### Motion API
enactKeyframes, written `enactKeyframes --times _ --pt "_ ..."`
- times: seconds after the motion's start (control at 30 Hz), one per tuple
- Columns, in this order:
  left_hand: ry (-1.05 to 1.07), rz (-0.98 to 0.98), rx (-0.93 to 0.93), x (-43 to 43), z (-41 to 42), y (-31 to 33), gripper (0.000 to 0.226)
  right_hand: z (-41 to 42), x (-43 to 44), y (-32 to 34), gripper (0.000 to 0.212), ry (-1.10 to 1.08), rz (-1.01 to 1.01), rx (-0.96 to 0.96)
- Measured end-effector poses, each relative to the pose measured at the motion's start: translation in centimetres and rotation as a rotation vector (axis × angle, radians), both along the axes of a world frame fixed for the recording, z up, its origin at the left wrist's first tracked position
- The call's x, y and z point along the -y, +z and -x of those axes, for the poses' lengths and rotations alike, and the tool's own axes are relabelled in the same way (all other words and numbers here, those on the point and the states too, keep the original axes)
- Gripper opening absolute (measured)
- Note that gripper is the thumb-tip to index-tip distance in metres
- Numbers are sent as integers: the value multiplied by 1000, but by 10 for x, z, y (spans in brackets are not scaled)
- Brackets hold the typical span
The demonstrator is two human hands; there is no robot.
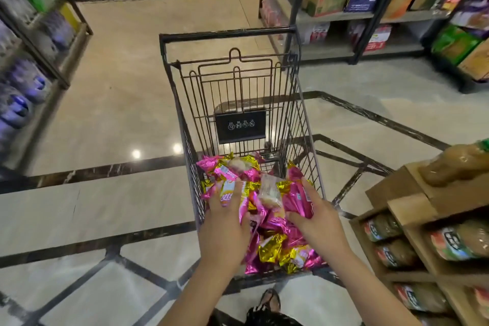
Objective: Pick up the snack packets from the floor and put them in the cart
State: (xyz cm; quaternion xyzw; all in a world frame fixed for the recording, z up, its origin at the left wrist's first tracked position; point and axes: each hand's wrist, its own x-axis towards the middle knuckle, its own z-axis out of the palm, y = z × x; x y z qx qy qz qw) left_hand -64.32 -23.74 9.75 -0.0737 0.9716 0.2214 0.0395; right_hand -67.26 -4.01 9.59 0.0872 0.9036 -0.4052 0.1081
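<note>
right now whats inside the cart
The cart holds a heap of pink and gold snack packets. The left hand and right hand each hold packets over it. The cart's floor underneath is covered.

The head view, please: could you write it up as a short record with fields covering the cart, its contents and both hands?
setting: shop aisle, tiled floor
cart: black wire cart, directly ahead
contents: heap of pink and gold snack packets filling the basket
left hand: left hand over the basket, fingers on a pink and yellow packet
right hand: right hand over the basket, holding a pink packet
packets on floor: none visible
nearby: wooden shelf of wrapped goods at right
</note>
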Motion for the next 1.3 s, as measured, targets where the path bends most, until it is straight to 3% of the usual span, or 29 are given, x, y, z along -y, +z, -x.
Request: enactKeyframes --times 0.2,0.27,0.4,0.57,0.77,0.93,1.3 --pt "-89 5 66 12 53 -9 72 37 9 -20 95 -97 -16 85" --pt "-129 14 89 22 70 -18 72 43 17 -25 89 -139 -51 107" --pt "-210 64 218 40 96 -34 88 44 34 -41 93 -215 -185 225" --pt "-469 172 345 66 108 -45 84 18 69 -56 94 -330 -331 380" --pt "-875 262 386 59 109 -44 61 -43 85 -65 86 -582 -251 612" --pt "-1175 282 374 17 73 -39 68 -128 72 -53 80 -781 -290 737" --pt "-1793 439 345 -87 -102 -29 70 -339 73 -44 78 -1225 -102 787"
